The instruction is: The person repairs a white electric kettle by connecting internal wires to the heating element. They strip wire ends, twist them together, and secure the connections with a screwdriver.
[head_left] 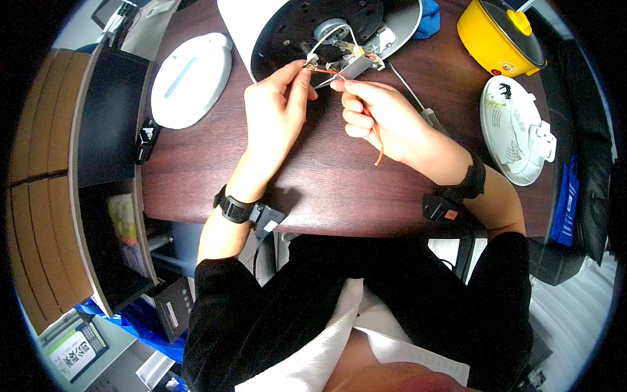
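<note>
An orange wire (331, 72) is stretching between the two hands, just in front of an opened white appliance (236, 27), whose black underside is showing. The left hand (277, 108) is pinching the upper end of this wire between thumb and index finger; the exact fitting there is too small to tell. The right hand (379, 111) is gripping the wire with curled fingers, and its loose tail is hanging below the palm. Next to the fingertips, a metal bracket (358, 68) and several thin leads are sitting in the appliance. Farther out, a white oval cover (191, 81) is lying at left on the dark wooden table (313, 189), while at right a white oval base plate (513, 140) is lying near a yellow electric pot (480, 39). Behind the appliance, a blue cloth (428, 21) is resting.
</note>
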A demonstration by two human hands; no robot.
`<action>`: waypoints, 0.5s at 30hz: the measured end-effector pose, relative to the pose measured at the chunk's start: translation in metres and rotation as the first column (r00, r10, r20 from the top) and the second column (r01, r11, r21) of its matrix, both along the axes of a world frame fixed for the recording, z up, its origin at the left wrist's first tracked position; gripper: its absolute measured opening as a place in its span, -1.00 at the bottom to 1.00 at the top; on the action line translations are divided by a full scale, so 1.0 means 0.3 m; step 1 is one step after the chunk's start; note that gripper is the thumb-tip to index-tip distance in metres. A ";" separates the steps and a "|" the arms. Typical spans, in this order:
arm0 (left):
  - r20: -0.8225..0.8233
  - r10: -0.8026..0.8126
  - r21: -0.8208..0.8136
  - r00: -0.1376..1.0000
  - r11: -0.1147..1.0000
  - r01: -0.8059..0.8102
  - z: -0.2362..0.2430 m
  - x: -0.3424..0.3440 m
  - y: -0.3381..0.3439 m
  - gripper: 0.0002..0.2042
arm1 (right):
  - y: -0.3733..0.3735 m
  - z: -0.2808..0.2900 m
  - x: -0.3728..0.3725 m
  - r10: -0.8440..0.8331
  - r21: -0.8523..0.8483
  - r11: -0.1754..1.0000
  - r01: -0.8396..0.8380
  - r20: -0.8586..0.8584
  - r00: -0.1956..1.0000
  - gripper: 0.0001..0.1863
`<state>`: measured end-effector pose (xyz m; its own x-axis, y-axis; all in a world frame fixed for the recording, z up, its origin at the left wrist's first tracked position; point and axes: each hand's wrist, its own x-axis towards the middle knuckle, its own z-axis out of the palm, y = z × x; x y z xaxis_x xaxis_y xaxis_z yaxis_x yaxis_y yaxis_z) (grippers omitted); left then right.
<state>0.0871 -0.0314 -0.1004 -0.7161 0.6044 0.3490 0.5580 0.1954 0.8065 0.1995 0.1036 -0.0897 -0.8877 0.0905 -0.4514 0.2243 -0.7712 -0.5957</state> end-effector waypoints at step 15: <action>0.022 -0.005 -0.020 1.000 1.000 0.006 0.014 0.003 -0.001 -0.81 | -0.026 -0.072 -0.033 -0.001 0.015 1.000 0.001 0.003 1.000 -0.79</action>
